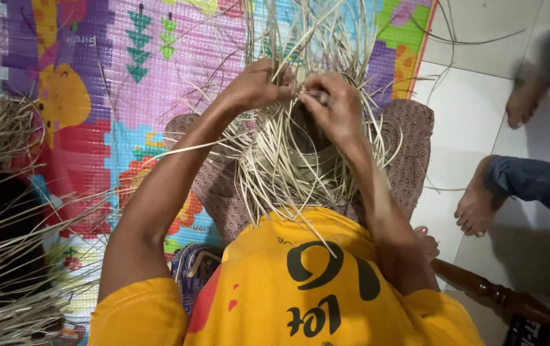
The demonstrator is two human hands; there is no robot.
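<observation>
Straw strips [287,173] fanned out from the half-woven basket [310,144]; both the left hand [259,83] and the right hand [332,106] pinched strands at its upper rim, thumbs nearly touching.

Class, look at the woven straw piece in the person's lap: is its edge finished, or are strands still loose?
Unfinished: the woven straw piece has loose strands sticking out all around.

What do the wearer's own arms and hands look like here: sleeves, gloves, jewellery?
Both arms are bare from short, bright yellow T-shirt sleeves down. The left hand and right hand wear no gloves. A ring seems to sit on a right finger, too blurred to confirm.
</observation>
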